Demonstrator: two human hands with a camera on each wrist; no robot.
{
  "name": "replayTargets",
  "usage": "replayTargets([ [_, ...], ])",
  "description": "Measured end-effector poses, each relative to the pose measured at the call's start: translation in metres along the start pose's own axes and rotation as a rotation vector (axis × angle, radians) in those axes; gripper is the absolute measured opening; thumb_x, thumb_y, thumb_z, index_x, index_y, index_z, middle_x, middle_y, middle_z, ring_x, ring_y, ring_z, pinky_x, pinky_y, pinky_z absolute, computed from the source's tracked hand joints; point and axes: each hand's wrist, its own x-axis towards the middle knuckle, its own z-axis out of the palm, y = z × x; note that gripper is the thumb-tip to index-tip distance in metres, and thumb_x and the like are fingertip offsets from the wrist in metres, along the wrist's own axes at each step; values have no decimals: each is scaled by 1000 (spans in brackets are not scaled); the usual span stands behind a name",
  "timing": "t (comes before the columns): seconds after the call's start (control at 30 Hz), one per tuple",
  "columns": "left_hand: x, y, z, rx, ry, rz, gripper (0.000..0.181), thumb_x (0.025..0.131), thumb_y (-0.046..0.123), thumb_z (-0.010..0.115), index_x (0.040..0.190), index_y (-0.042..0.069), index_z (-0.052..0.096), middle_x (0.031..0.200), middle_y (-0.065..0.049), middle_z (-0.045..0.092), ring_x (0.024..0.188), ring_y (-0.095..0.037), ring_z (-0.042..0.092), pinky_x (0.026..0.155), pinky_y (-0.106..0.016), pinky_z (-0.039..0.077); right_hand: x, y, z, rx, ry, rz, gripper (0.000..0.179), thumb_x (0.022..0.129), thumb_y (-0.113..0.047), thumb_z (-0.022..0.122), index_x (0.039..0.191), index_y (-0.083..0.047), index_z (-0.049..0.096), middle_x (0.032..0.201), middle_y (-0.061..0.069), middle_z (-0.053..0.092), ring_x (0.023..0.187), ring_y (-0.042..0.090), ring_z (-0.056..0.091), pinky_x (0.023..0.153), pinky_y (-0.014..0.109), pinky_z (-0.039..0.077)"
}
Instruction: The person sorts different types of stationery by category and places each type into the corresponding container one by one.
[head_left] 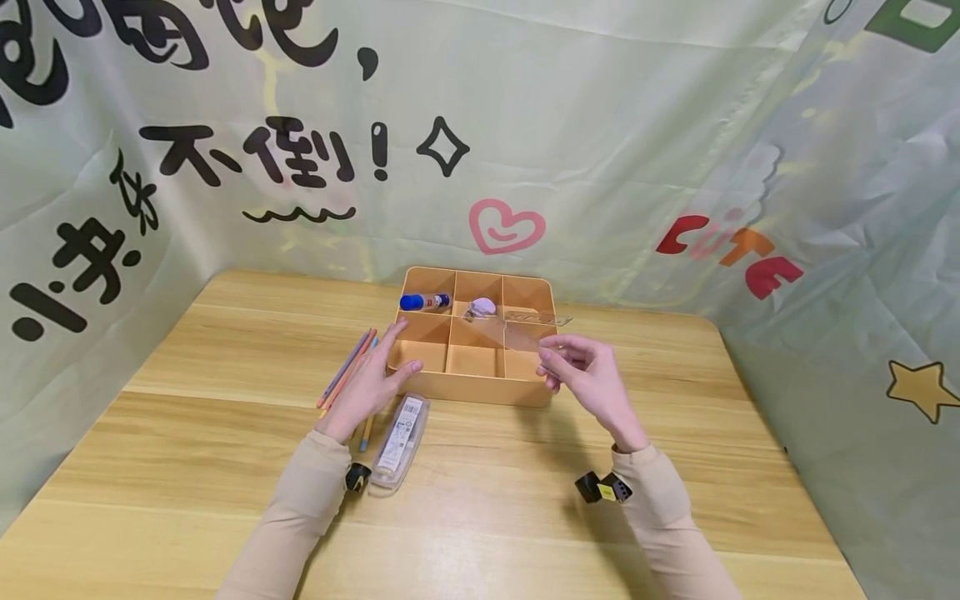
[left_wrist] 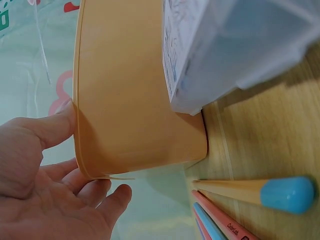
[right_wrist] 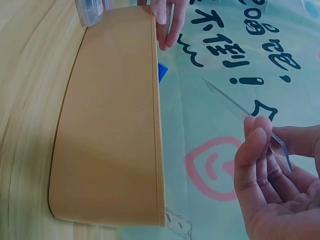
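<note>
A tan six-compartment organizer box [head_left: 474, 388] stands near the back of the table. My left hand [head_left: 371, 379] is spread over its front left corner, thumb at the front rim and fingers along the left side. My right hand [head_left: 588, 375] pinches a clear plastic set square [right_wrist: 232, 102] between thumb and fingers, above the box's right front side. In the head view the set square is faint and overlaps the compartments. A clear ruler [head_left: 536, 318] lies across the right compartments, its end sticking out past the rim. The back left compartment has a blue-capped glue stick [head_left: 425, 302].
A small purple round item [head_left: 481, 307] sits in the back middle compartment. Several coloured pencils [head_left: 347, 373] lie left of the box, partly behind my left hand. A translucent plastic case [head_left: 401, 442] with a white label lies before the box. A printed cloth [head_left: 600, 167] hangs behind.
</note>
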Motion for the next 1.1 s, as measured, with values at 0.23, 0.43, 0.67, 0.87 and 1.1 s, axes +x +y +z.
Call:
replayTargets([
  [0.23, 0, 0, 1, -3, -1, 20, 74, 102, 22, 60, 160, 4, 17, 166, -27, 18, 151, -48, 21, 123, -63, 23, 0, 0, -10, 33, 68, -19, 27, 98, -8, 65, 115, 12, 65, 72, -4, 73, 59, 15, 67, 57, 26, 60],
  [0.43, 2, 0, 0, 3, -5, 22, 74, 102, 22, 59, 160, 4, 16, 165, -28, 17, 151, -50, 20, 123, -64, 22, 2, -7, -24, 109, 181, -74, 21, 96, -3, 64, 113, 10, 66, 72, -5, 73, 58, 7, 65, 56, 22, 58],
  [0.67, 2, 1, -2, 7, -13, 0, 74, 102, 24, 59, 161, 6, 17, 166, -27, 17, 152, -48, 18, 124, -62, 21, 7, -20, -40, 81, 288, -147, 13, 96, -8, 67, 107, -2, 72, 69, -5, 73, 55, 7, 63, 55, 20, 57],
  [0.87, 1, 1, -1, -11, -18, 6, 74, 103, 23, 58, 161, 5, 16, 167, -25, 16, 154, -46, 17, 125, -61, 20, 15, -27, -49, 89, 303, -157, 20, 95, -10, 68, 109, 5, 70, 68, -5, 72, 54, 7, 63, 55, 20, 57],
  [1.1, 1, 2, -1, -2, -17, -1, 74, 103, 24, 58, 161, 6, 17, 167, -27, 15, 153, -47, 17, 124, -62, 21, 32, -18, -53, 8, 264, -75, 29, 97, -9, 65, 116, 13, 65, 68, -9, 71, 56, 4, 65, 57, 20, 58],
])
